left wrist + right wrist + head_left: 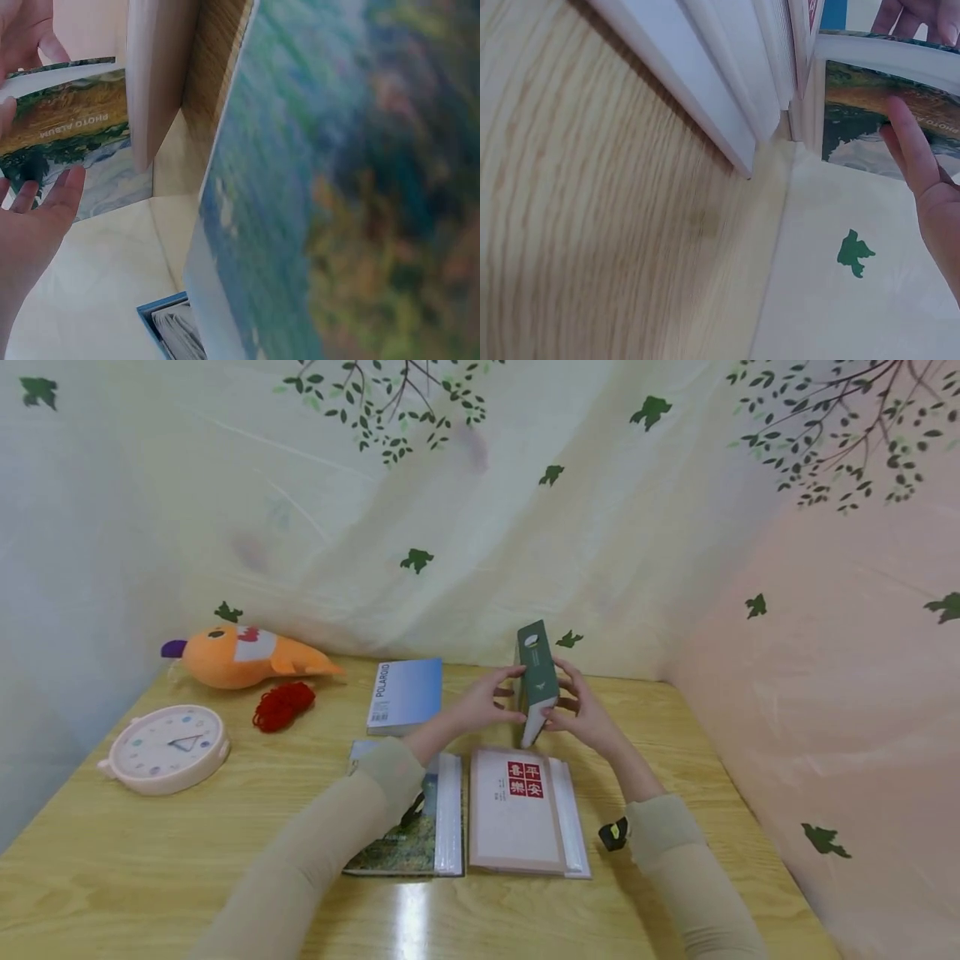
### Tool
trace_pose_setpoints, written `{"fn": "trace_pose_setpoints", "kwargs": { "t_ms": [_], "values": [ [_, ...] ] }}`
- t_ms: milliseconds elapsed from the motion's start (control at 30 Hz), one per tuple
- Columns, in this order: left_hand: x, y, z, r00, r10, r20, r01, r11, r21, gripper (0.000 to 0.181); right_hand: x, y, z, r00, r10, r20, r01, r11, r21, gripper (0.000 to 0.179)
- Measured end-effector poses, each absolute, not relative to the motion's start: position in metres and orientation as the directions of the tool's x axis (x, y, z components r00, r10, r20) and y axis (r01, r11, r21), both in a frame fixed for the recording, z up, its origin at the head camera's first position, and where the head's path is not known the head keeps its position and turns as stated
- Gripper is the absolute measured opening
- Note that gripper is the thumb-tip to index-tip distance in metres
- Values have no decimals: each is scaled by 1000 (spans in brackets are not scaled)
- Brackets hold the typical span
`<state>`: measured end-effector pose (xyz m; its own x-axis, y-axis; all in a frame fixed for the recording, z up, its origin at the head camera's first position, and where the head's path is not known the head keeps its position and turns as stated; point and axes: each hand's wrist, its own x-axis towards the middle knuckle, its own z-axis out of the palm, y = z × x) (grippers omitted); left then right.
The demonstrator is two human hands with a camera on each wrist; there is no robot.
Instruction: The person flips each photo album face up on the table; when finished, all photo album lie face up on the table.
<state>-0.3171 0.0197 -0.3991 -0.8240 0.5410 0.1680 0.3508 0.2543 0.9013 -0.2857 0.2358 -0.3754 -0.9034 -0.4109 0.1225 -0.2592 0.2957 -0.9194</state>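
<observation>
A photo album with a green spine stands up off the tabletop, tilted, between both hands. My left hand holds it from the left side, fingertips and thumb at its cover. From the right, my right hand grips it, thumb low near the spine and fingers on the other cover. In the left wrist view, the album's painted landscape cover reads PHOTO ALBUM. Just below it lies a pale pink album with red characters. Under my left forearm is a landscape-covered album, partly hidden.
A blue POLAROID album lies behind, to the left. Farther left are a pink clock, red yarn and an orange plush toy. A cloth backdrop hangs along the table's rear edge.
</observation>
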Motion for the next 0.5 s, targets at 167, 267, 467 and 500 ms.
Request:
{"fn": "trace_pose_setpoints", "kwargs": {
  "t_ms": [167, 267, 467, 500],
  "values": [
    [-320, 21, -405, -834, 526, 167, 355, 279, 892, 83, -286, 232, -376, -897, -419, 140, -269, 266, -926, 75],
    [-322, 20, -407, -834, 523, 175, 364, 283, 887, 82, -286, 229, -376, -899, -412, 151, -282, 279, -918, 73],
    [-324, 15, -406, -839, 509, 191, 370, 277, 887, 78, -289, 226, -378, -904, -404, 144, -269, 275, -923, 72],
    [-325, 14, -406, -840, 507, 195, 374, 280, 884, 78, -290, 225, -378, -904, -404, 142, -264, 263, -928, 72]
  ]
}}
